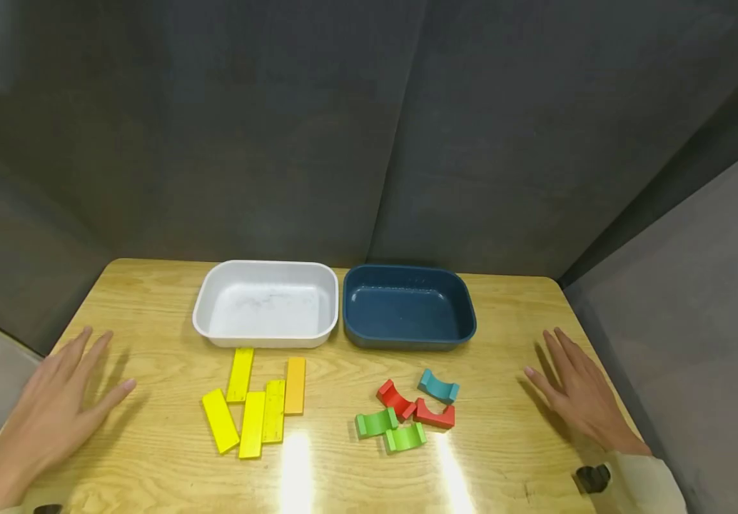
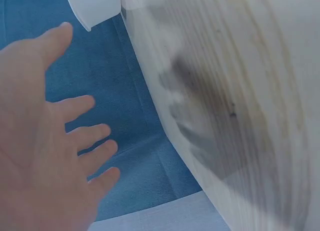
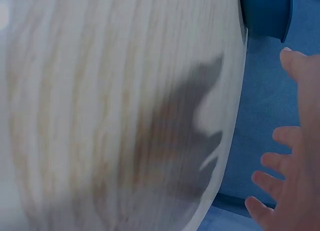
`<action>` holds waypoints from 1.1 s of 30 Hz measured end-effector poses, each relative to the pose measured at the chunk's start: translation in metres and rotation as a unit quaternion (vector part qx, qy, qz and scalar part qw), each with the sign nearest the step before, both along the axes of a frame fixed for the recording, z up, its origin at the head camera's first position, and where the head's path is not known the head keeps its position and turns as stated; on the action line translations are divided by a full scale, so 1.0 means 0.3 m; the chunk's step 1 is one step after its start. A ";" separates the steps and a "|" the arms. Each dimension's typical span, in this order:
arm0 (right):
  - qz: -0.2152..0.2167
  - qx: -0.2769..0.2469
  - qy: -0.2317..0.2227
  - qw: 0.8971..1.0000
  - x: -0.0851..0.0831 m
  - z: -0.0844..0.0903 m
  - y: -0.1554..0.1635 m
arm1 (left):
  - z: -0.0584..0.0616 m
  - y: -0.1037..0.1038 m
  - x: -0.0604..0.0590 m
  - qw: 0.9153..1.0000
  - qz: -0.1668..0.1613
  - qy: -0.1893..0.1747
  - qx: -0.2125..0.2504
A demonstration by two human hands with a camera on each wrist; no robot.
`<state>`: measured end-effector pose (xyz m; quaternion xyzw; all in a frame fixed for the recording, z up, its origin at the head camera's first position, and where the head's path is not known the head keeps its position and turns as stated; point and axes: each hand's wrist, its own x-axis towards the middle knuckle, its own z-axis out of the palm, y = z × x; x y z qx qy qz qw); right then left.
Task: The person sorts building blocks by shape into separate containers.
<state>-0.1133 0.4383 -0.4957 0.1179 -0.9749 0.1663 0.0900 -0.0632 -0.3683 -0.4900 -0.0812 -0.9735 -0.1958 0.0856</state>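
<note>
The wooden table (image 1: 150, 300) fills the lower frame, white tray (image 1: 215, 303) and blue tray (image 1: 465, 307) mid-frame, then left hand (image 1: 54, 410) and right hand (image 1: 577, 392) — fingers spread, holding nothing — flanking yellow planks (image 1: 253, 407) and arch blocks (image 1: 407, 414).

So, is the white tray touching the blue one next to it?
Apart. The head view shows the white tray and the blue tray side by side, with a thin dark gap running between their facing rims.
</note>
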 end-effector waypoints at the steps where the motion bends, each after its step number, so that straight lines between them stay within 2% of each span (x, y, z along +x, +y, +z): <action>1: -0.001 -0.001 0.002 1.000 -0.003 0.002 -0.002 | 0.003 0.001 -0.001 1.000 0.000 0.003 -0.002; 12: 0.017 0.003 0.042 0.999 -0.022 0.018 -0.025 | 0.034 0.030 -0.011 0.999 0.015 0.020 -0.025; 21: 0.019 -0.023 0.025 0.999 -0.021 0.053 -0.067 | 0.070 0.062 -0.029 0.999 0.014 0.015 -0.025; 33: 0.013 0.006 -0.014 1.000 -0.025 0.127 -0.143 | 0.101 0.101 -0.049 1.000 0.009 0.005 -0.011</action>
